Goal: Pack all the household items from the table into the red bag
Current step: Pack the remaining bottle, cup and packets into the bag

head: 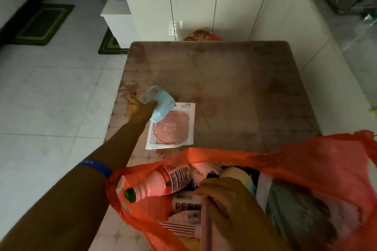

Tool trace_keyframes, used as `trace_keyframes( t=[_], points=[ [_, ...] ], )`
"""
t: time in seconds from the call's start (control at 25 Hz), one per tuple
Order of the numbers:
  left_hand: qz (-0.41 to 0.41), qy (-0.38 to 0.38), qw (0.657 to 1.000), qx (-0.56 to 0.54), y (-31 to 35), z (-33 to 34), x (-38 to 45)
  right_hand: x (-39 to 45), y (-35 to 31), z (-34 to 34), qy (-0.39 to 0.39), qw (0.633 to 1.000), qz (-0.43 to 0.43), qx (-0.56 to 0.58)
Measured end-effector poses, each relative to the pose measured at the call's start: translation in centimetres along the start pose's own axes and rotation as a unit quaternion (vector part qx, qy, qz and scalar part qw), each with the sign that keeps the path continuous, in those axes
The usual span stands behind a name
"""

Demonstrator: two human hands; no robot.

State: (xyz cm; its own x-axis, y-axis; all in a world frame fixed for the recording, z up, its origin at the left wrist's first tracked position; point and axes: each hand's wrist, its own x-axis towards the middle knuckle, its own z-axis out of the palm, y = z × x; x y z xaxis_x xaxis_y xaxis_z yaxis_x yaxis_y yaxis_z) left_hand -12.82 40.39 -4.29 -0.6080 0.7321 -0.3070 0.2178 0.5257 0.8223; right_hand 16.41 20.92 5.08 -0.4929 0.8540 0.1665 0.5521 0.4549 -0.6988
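- The right hand (226, 199) reaches into the red bag (306, 161), fingers pinching a flat pinkish item (206, 228) beside a white bottle (161, 184).
- The left hand (143, 111) grips a pale blue cup (161, 105) over a flat white packet (173, 126) on the surface (234, 79).

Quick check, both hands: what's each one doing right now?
Left hand: closed on the light blue item over the table.
Right hand: inside the red bag, gripping a flat pink item.
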Motion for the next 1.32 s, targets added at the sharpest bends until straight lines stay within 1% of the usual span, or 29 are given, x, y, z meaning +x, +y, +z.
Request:
trace_keyframes(
  t=[0.04,0.08,0.16,0.28,0.32,0.36,0.4,0.44,0.48,0.52,0.56,0.6,0.64,0.68,0.72,0.76,0.8,0.88,0.92,0.96,1.0,1.04,1.08,1.12,1.16,1.2,1.24,1.28,1.32],
  points=[
    [-0.017,-0.037,0.999,-0.026,-0.2,0.2,0.7,-0.3,0.1,0.1,0.011,1.000,-0.001,-0.003],
    [-0.026,-0.068,0.997,-0.030,-0.4,0.2,1.2,-0.6,0.1,0.2,0.022,1.000,-0.006,-0.007],
    [-0.015,-0.087,0.996,-0.003,-0.6,0.3,1.6,-1.3,0.2,0.3,0.023,1.000,-0.006,-0.005],
    [0.006,-0.130,0.990,0.055,1.0,0.6,0.0,-2.0,0.1,-0.6,0.014,0.998,0.056,0.001],
    [0.017,-0.143,0.988,0.052,1.9,0.8,-1.0,-2.7,-0.1,-0.8,0.000,0.997,0.079,0.006],
    [0.024,-0.142,0.989,0.018,3.1,0.8,-2.4,-2.9,-0.1,-1.3,-0.002,0.995,0.097,0.024],
    [0.038,-0.139,0.989,-0.030,4.5,0.4,-4.1,-3.4,-0.5,-1.6,0.020,0.992,0.115,0.043],
    [0.076,-0.140,0.985,-0.066,6.1,-0.2,-6.4,-3.4,-0.2,-3.1,0.053,0.985,0.143,0.077],
    [0.142,-0.143,0.978,-0.058,7.6,-1.3,-9.2,-3.7,0.0,-4.4,0.084,0.974,0.182,0.107],
    [0.225,-0.155,0.962,-0.028,8.9,-2.4,-12.5,-3.9,0.6,-6.0,0.115,0.962,0.218,0.114],
    [0.317,-0.173,0.933,0.003,9.8,-3.6,-15.9,-4.0,1.2,-7.7,0.119,0.954,0.248,0.119],
    [0.400,-0.198,0.894,0.030,10.3,-4.5,-19.5,-4.6,1.8,-9.2,0.135,0.940,0.272,0.155],
    [0.473,-0.210,0.854,0.062,10.1,-5.0,-22.9,-5.3,1.7,-10.1,0.188,0.913,0.285,0.222],
    [0.529,-0.213,0.816,0.094,9.3,-5.1,-25.7,-6.0,1.3,-10.7,0.257,0.874,0.283,0.299],
    [0.561,-0.219,0.789,0.125,8.5,-4.7,-28.1,-6.9,1.1,-11.0,0.300,0.848,0.275,0.340],
    [0.576,-0.228,0.770,0.153,7.5,-4.1,-30.0,-7.4,1.0,-11.0,0.317,0.850,0.264,0.327],
    [0.584,-0.238,0.753,0.189,6.6,-3.3,-31.5,-8.2,0.5,-10.8,0.319,0.871,0.257,0.273],
    [0.581,-0.264,0.717,0.280,5.3,-1.6,-33.4,-8.6,0.5,-10.7,0.292,0.927,0.211,0.104],
    [0.574,-0.279,0.702,0.314,5.0,-1.0,-34.0,-8.6,0.8,-10.3,0.272,0.946,0.174,0.028],
    [0.561,-0.304,0.694,0.334,4.7,-0.6,-34.4,-8.4,0.9,-9.9,0.229,0.962,0.145,-0.036],
    [0.538,-0.338,0.692,0.343,4.5,-0.6,-34.5,-8.4,0.9,-9.3,0.167,0.974,0.132,-0.080],
    [0.516,-0.366,0.705,0.320,4.5,-1.2,-34.6,-8.6,1.0,-8.7,0.101,0.979,0.140,-0.107],
    [0.497,-0.377,0.734,0.268,5.1,-2.1,-34.3,-8.7,1.3,-8.3,0.039,0.978,0.152,-0.138],
    [0.464,-0.374,0.776,0.205,6.1,-3.4,-33.7,-8.6,1.8,-8.5,-0.014,0.972,0.166,-0.168],
    [0.406,-0.368,0.824,0.141,7.5,-4.7,-32.4,-8.4,2.0,-8.8,-0.054,0.961,0.191,-0.194],
    [0.340,-0.349,0.870,0.072,9.1,-6.0,-30.5,-8.0,2.1,-9.1,-0.074,0.951,0.212,-0.213],
    [0.289,-0.306,0.907,-0.005,10.4,-7.0,-27.9,-7.5,2.0,-9.0,-0.077,0.946,0.221,-0.223],
    [0.245,-0.241,0.936,-0.073,11.2,-7.6,-24.7,-7.0,1.7,-8.8,-0.073,0.945,0.223,-0.228],
    [0.207,-0.173,0.956,-0.111,11.3,-7.9,-21.3,-6.5,1.4,-8.3,-0.079,0.943,0.222,-0.234]
  ],
)
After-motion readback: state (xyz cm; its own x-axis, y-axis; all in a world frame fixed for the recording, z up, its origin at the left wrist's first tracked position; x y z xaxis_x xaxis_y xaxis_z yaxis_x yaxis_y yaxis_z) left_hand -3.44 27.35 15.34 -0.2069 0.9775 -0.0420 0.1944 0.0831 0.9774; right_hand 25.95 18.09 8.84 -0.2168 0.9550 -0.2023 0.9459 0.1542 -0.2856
